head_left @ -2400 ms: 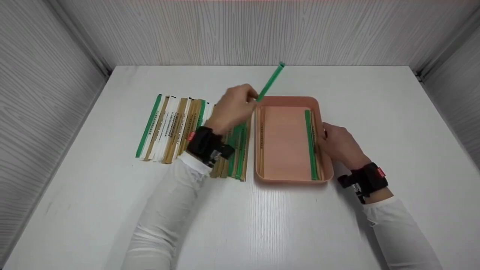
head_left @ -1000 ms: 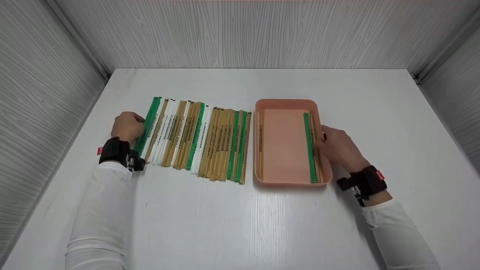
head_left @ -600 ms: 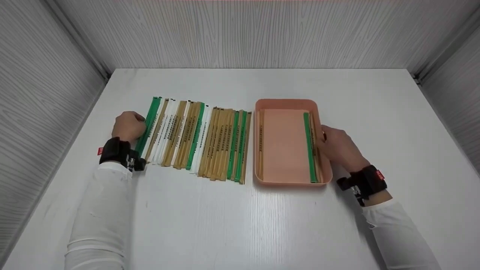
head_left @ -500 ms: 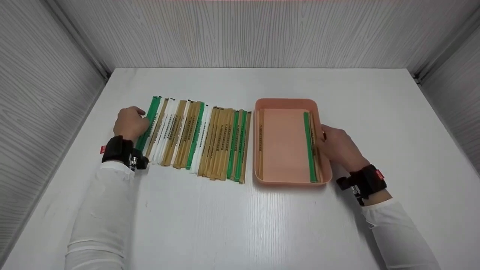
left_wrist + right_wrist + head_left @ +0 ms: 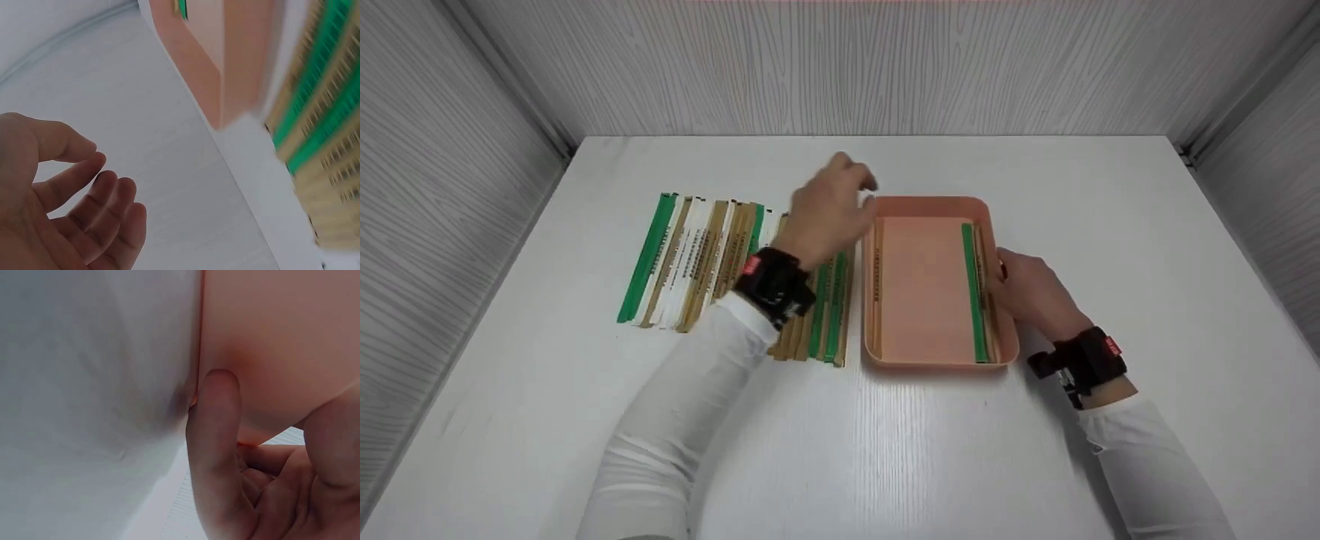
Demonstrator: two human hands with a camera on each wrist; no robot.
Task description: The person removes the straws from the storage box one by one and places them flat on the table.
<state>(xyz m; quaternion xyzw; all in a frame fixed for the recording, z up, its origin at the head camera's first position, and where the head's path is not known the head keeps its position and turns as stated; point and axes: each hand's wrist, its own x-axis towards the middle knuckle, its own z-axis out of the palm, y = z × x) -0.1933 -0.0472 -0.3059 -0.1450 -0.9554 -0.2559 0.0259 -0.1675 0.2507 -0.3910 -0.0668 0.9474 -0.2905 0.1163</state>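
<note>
My left hand (image 5: pixel 826 210) hovers just beyond the tray's far left corner, fingers loosely bent. In the left wrist view the left hand (image 5: pixel 73 202) holds nothing; thumb and index fingertips come close together. With thumb and fingers my right hand (image 5: pixel 1035 294) grips the right wall of a pink tray (image 5: pixel 926 367). The right wrist view has the right hand's thumb (image 5: pixel 216 422) against the tray's wall (image 5: pixel 281 337). Inside, a green stick packet (image 5: pixel 973 292) lies beside brown ones at the right; a brown stick packet (image 5: pixel 878 300) lies along the left wall.
Left of the tray, a row of slim printed packets in green, brown and white lies side by side on the white table (image 5: pixel 840 450). Green packets (image 5: pixel 647 259) form its left end. My left forearm covers part of the row. Wood-grain panels (image 5: pixel 870 67) enclose the table.
My left hand held a green stick packet near the tray, then was at the row's left end, where the green band is now wider. It has returned rightward without it. The right hand keeps its grip.
</note>
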